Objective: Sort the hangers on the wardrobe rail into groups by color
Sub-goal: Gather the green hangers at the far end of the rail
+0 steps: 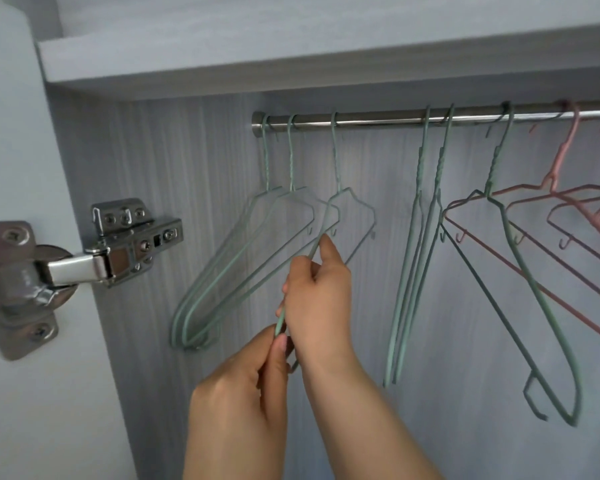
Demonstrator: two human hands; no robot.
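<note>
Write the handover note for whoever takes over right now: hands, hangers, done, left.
Hands: the left hand and the right hand both grip the lower arm of the third green hanger, which is hooked on the rail.
Done: three green grouped at the rail's left end.
Left: three more green hangers hang farther right, the last overlapping the pink hangers; slide them left.

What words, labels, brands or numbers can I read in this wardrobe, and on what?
No text can be read anywhere.
Metal door hinge: any stamp is too small and blurred to tell.
Green hanger held by the left hand and right hand, pink hangers, rail: no print shows.
</note>
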